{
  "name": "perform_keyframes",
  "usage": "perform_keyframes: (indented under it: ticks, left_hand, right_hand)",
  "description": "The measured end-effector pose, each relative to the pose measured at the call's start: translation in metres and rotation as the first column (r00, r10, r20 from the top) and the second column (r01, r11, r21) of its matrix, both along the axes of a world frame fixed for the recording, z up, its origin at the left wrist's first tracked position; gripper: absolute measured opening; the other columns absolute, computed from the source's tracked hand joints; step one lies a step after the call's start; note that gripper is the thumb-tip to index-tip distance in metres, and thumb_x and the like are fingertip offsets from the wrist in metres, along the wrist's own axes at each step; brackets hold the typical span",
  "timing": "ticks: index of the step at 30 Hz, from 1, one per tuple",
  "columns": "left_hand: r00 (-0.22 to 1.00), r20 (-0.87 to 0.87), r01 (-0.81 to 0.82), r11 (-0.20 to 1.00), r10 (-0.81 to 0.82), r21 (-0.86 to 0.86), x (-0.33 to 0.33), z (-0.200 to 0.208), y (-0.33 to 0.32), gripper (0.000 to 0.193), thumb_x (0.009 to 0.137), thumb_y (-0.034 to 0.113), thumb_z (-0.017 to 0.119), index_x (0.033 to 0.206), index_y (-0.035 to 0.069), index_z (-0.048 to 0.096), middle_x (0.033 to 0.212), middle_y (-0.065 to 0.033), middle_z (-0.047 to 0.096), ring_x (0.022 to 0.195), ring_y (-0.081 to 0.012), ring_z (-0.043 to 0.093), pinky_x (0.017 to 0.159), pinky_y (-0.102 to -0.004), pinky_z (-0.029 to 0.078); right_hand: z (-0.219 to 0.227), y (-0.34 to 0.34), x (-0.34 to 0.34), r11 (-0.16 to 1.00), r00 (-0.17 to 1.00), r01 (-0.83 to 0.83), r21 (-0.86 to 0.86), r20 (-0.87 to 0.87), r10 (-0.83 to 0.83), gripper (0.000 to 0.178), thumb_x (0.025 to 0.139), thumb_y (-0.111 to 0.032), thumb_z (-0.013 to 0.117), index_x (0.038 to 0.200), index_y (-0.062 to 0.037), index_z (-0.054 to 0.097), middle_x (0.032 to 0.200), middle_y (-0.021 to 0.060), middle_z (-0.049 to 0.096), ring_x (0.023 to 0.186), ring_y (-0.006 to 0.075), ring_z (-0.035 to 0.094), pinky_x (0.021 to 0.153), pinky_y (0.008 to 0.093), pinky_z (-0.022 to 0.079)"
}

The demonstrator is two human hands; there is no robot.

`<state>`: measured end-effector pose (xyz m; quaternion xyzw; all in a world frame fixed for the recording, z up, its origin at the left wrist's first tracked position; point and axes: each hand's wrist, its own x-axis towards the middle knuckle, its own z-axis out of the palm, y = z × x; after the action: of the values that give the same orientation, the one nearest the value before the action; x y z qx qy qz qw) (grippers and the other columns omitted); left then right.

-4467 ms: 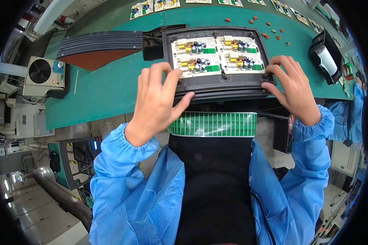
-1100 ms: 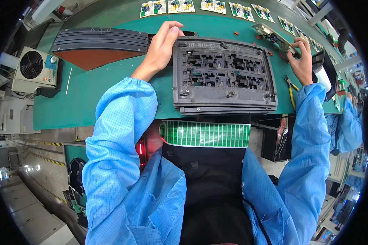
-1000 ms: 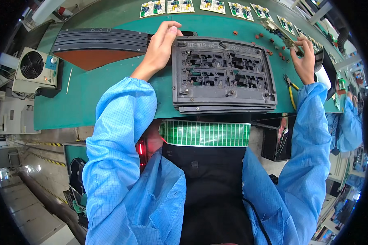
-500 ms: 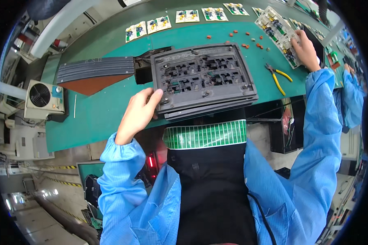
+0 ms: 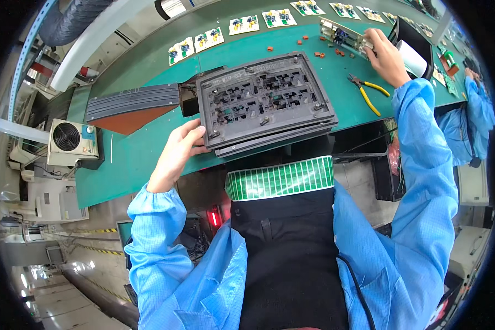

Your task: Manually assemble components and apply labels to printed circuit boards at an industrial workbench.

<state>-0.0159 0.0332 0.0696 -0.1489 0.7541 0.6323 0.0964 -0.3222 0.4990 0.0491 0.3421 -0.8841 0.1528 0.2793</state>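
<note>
The right hand pinches a circuit board by its right end — the rest juts leftward, tilted, over the worktop toward its right edge. The left hand touches a black fixture's near-left corner — whether gripping, I cannot tell.

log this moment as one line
left hand: at black fixture, left edge | right hand: holding circuit board | pliers: on green mat

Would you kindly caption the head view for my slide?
Right hand holds a circuit board, left hand at the black slotted fixture; yellow-handled pliers nearby.
</note>
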Motion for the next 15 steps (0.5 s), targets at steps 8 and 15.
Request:
perform_keyframes:
  ticks: [8,15]
  left_hand:
    - [0.994,0.051,-0.095,0.995,0.094,0.035,0.002,0.019,0.024,0.038,0.101,0.026,0.061,0.130,0.003,0.054,0.125,-0.0091,0.062,0.114,-0.0205,0.062,0.096,-0.0410,0.051]
    - [0.969,0.129,-0.234,0.951,0.211,0.204,-0.003,0.008,0.023,0.024,0.097,0.028,0.069,0.106,0.010,0.055,0.109,-0.0068,0.066,0.097,-0.0177,0.064,0.081,-0.0363,0.048]
  right_hand:
    - [-0.006,-0.004,0.009,0.994,0.999,-0.033,-0.106,-0.015,0.032,0.042,0.091,0.001,0.064,0.131,-0.0035,0.050,0.123,0.0147,0.058,0.108,0.0363,0.065,0.087,0.0414,0.054]
    - [-0.003,-0.001,0.023,0.978,0.996,0.056,-0.200,-0.062,-0.070,0.033,0.096,-0.007,0.066,0.127,-0.0034,0.053,0.119,0.0182,0.068,0.107,0.0382,0.069,0.087,0.0419,0.055]
